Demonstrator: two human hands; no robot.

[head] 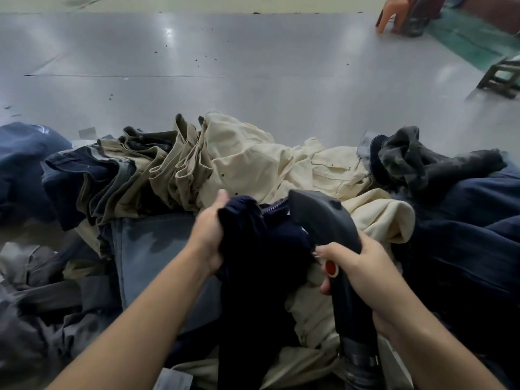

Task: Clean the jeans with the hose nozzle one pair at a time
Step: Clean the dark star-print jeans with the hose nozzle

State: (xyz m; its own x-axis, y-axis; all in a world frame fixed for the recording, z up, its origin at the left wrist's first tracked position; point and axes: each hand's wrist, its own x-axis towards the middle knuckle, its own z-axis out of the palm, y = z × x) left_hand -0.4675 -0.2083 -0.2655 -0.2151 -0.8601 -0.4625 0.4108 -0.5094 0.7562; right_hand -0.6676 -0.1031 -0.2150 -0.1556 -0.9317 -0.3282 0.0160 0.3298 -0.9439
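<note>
Jeans, dark navy (247,249), bunched in the left hand (208,237) over the tabletop (253,66) pile.
Left fingers curl round the fabric; right hand (363,271) wraps the hose nozzle (323,218), head touching the jeans.

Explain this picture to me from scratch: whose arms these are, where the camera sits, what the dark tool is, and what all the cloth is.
There is no machine here. A person wears a camera on the head, looking forward and down, so the two bare arms reaching in from below are their own.

The right hand grips a dark hose nozzle; it has a red button, and a ribbed hose runs from its lower end.

The left hand grips a bunched pair of dark navy jeans, with the nozzle's head right beside them.

Around them lies a heap of other trousers: cream ones, khaki ones, and blue denim. Beyond is a shiny grey surface.
</note>
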